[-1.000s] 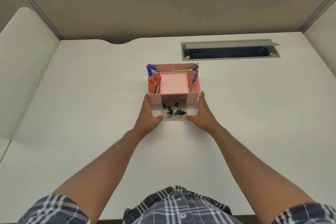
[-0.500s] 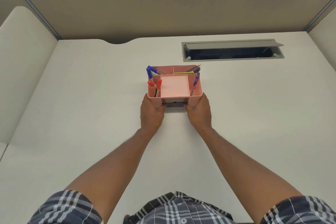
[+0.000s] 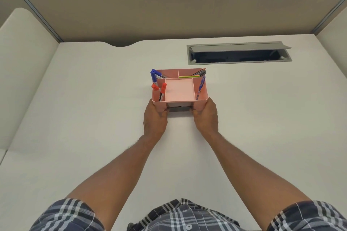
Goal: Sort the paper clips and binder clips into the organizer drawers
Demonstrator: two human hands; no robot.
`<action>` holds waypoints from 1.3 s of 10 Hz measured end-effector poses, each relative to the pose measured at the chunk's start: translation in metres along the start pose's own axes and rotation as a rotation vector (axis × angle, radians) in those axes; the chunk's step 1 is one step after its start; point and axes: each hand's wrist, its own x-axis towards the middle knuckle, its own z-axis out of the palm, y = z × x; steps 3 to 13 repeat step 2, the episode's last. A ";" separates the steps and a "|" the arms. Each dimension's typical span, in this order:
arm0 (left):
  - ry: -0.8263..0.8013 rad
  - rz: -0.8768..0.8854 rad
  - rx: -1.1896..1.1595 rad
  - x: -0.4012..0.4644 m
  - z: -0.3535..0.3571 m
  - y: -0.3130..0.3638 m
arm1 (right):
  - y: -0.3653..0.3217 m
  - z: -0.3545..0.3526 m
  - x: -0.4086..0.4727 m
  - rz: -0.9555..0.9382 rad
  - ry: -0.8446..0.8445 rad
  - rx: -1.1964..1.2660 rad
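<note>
The pale desk (image 3: 93, 118) fills a cubicle walled by tan partitions (image 3: 150, 11), with a grey cable hatch (image 3: 238, 53) propped open at the back right. Near the middle stands the pink organizer (image 3: 179, 88), light rigid plastic by the look of it, likely to slide on the smooth top unless steadied at its front corners. The left hand (image 3: 155, 118) and right hand (image 3: 205, 116) rest against those corners, thumbs meeting the drawer (image 3: 179, 108), which sits pushed in. Whether the fingers curl round the organizer is hidden. Markers (image 3: 156, 85) and pens (image 3: 201, 86) stand in its compartments. No clips show; they are presumably inside.
</note>
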 end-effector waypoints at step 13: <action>0.002 -0.013 0.171 -0.018 0.003 -0.013 | 0.006 -0.006 -0.011 -0.098 0.020 -0.167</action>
